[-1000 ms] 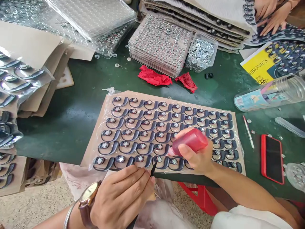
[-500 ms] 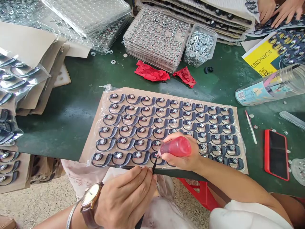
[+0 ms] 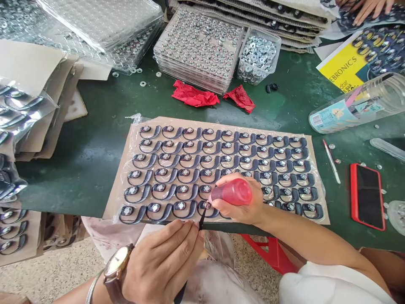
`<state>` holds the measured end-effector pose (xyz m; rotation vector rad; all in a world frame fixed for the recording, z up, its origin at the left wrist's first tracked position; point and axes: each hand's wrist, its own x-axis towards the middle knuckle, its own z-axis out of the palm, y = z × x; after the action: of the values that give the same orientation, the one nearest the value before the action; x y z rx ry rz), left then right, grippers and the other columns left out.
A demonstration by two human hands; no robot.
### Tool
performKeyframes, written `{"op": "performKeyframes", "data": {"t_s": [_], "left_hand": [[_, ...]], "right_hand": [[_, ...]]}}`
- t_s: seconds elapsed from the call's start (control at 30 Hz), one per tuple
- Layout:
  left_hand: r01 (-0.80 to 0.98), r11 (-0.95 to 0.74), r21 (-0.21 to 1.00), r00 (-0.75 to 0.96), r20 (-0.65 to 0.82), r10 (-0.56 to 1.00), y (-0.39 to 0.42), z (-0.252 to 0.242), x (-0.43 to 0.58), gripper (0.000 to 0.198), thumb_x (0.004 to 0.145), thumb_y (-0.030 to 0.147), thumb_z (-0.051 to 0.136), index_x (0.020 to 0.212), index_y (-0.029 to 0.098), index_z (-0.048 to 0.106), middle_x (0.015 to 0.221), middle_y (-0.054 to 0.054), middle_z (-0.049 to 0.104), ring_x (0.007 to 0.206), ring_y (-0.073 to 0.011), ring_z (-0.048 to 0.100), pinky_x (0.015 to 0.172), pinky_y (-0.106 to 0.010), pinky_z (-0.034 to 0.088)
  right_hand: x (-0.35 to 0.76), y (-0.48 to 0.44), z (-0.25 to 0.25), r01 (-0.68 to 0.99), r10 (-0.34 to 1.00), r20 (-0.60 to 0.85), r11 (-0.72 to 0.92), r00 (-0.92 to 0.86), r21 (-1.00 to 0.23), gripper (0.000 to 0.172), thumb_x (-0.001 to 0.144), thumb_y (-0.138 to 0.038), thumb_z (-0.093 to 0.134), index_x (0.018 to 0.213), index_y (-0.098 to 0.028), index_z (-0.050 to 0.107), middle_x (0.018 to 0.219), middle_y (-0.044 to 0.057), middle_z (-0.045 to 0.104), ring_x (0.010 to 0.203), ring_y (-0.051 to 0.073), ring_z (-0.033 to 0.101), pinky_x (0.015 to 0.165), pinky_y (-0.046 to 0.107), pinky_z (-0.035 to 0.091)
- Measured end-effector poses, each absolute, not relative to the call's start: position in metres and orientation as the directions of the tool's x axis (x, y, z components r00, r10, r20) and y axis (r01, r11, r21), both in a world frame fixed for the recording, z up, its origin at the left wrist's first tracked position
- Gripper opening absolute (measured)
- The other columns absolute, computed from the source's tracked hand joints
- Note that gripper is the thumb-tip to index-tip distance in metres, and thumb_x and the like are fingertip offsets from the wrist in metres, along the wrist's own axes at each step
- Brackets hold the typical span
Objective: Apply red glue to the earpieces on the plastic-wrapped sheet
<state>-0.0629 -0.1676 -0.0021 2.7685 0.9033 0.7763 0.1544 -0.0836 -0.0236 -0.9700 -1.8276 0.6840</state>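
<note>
A cardboard sheet (image 3: 115, 198) bears rows of dark curved plastic pieces, each with a round silver-centred part, under clear film. My right hand (image 3: 255, 202) is closed around a red squeeze bottle (image 3: 234, 192), tilted with its nozzle down at a round part (image 3: 204, 205) in the row nearest me. My left hand (image 3: 164, 261), below the sheet's near edge, is closed on slim black tweezers (image 3: 202, 218). Their pointed tip reaches that same part, close to the nozzle. Whether the tip touches it I cannot tell.
Behind the sheet lie red crumpled scraps (image 3: 194, 95), stacked clear trays (image 3: 196, 55) and a tub of metal washers (image 3: 259, 52). On the right are a clear jar (image 3: 357, 105), a pen (image 3: 331, 162) and a red-cased phone (image 3: 367, 196). Another person's hand (image 3: 370, 10) works at the far right.
The view has shifted a little, so the table's things sit slightly further left. Both hands keep their grip, with nozzle and tweezers at the same piece.
</note>
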Motion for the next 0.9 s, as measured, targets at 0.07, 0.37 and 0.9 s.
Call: {"op": "performKeyframes", "data": {"t_s": [0.07,0.37,0.9], "left_hand": [[0.510,-0.815,0.275,0.684,0.446,0.578,-0.166,0.000,-0.063,0.028,0.090,0.006,0.042,0.102,0.003,0.067,0.108,-0.011,0.069,0.110,-0.0200,0.062,0.117,-0.037,0.032],[0.511,-0.808,0.294,0.685,0.428,0.589,-0.167,-0.003,-0.066,0.025,0.089,0.006,0.047,0.106,0.005,0.066,0.112,-0.010,0.068,0.116,-0.0200,0.059,0.116,-0.035,0.034],[0.505,-0.811,0.295,0.695,0.419,0.585,-0.165,-0.004,-0.068,0.024,0.088,0.008,0.050,0.107,0.006,0.065,0.111,-0.011,0.069,0.116,-0.0213,0.060,0.112,-0.037,0.041]], "right_hand": [[0.155,-0.083,-0.023,0.336,0.847,0.474,0.531,-0.241,-0.778,0.022,0.076,-0.039,0.072,0.083,-0.021,0.062,0.065,0.001,0.067,0.054,0.013,0.064,0.048,0.024,0.053],[0.157,-0.082,-0.022,0.425,0.838,0.467,0.546,-0.283,-0.722,0.018,0.080,-0.036,0.066,0.070,-0.021,0.065,0.063,0.002,0.067,0.056,0.015,0.064,0.049,0.026,0.053],[0.157,-0.081,-0.021,0.360,0.904,0.326,0.412,-0.275,-0.837,0.021,0.080,-0.036,0.067,0.068,-0.020,0.061,0.059,-0.001,0.064,0.051,0.012,0.061,0.050,0.024,0.052]]}}
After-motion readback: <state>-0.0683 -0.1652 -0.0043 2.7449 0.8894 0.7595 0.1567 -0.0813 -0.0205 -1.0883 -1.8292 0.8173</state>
